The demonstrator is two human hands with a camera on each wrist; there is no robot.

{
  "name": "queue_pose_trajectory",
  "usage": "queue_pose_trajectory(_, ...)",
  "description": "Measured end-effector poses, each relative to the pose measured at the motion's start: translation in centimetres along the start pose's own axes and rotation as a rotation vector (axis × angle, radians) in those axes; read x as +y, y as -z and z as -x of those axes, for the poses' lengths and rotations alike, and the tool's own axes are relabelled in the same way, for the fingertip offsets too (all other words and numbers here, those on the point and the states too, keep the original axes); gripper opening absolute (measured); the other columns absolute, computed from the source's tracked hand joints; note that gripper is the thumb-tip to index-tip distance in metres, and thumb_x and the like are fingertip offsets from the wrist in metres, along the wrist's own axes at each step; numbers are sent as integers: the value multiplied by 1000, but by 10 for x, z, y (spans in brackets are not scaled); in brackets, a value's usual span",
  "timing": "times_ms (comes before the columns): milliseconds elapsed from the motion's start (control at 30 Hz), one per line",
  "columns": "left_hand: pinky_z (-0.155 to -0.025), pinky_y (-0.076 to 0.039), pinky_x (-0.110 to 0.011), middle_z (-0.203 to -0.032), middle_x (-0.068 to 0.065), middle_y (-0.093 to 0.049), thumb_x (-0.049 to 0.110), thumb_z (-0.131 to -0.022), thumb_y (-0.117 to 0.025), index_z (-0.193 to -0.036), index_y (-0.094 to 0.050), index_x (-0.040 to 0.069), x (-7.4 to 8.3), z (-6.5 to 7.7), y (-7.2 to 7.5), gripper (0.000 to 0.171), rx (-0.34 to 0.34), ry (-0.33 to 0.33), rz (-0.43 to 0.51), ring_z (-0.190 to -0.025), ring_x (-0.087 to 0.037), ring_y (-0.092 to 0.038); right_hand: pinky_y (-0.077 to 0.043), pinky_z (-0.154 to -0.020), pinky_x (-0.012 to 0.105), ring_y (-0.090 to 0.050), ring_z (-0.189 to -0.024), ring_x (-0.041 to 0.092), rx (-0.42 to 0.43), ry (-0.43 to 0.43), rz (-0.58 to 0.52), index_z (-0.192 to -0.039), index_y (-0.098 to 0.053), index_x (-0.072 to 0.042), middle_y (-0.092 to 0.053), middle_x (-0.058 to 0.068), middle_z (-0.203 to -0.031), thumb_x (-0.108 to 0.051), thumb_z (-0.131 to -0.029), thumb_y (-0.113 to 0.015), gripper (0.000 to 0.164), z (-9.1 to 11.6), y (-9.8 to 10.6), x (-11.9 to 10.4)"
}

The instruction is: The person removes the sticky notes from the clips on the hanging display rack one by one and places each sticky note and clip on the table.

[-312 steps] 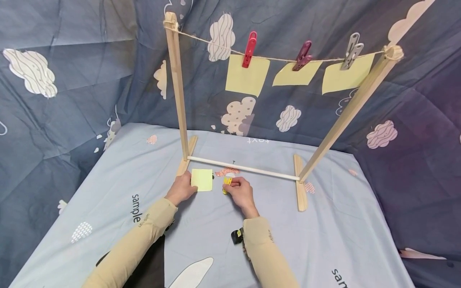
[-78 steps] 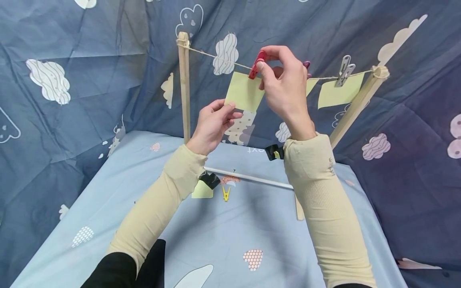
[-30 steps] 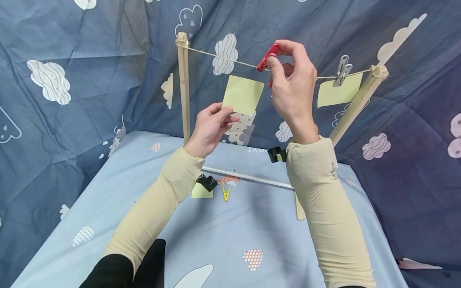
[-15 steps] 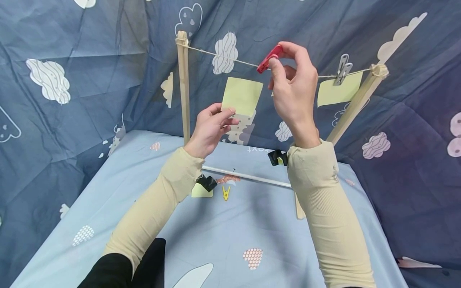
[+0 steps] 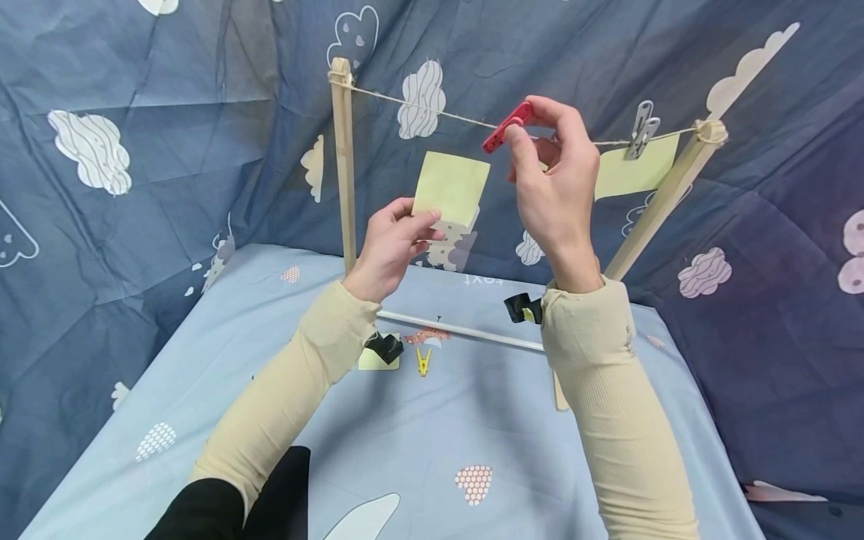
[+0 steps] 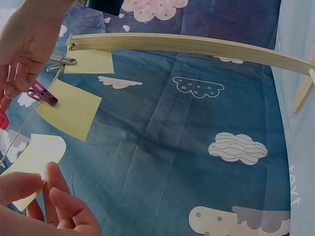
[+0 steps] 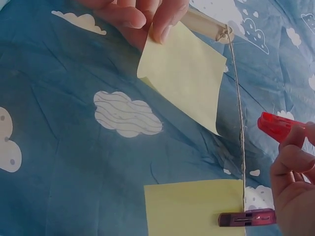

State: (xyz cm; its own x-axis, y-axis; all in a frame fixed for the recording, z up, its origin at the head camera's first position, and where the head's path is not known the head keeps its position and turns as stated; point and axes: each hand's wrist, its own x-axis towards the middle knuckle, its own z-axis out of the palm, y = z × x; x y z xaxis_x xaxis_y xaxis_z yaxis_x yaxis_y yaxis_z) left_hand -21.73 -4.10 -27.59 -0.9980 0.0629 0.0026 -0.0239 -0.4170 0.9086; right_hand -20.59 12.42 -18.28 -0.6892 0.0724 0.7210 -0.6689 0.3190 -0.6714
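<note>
My left hand (image 5: 391,249) pinches the lower left corner of a yellow sticky note (image 5: 454,184), holding it below the twine (image 5: 432,111). In my right hand (image 5: 560,184), thumb and fingers grip a red clothespin (image 5: 508,127). The right wrist view shows this clothespin (image 7: 280,126) beside the line and apart from it, with no paper in it. Behind the right hand, a maroon clothespin (image 6: 43,93) fastens another note (image 6: 74,110) to the twine. Further right, a grey clothespin (image 5: 643,131) holds a third note (image 5: 637,171).
Two wooden posts, left (image 5: 344,165) and right (image 5: 664,195), carry the twine, with a white rod (image 5: 472,331) between their bases. On the light blue cloth (image 5: 418,450) lie a yellow clothespin (image 5: 423,362) and a sticky note (image 5: 385,361), partly hidden by the left wrist camera.
The yellow clothespin was laid on the cloth. The red clothespin came off the line and its note came down in my left hand. Lately both hands have sunk slightly.
</note>
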Motion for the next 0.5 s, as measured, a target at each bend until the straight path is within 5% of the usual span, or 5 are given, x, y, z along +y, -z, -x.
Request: queue_pose_trajectory(500,-69,-45,-25,-84,-3,-68,6,-90,-64,-108,-59,6,-9,5,5,18,-25,-7,-54,-69,-11,-66,-49,-60,21,-56,-61,8,18,110,-105,-118,-60,2,-59,-8,-97,-8,-90,-64,30,16,12,20)
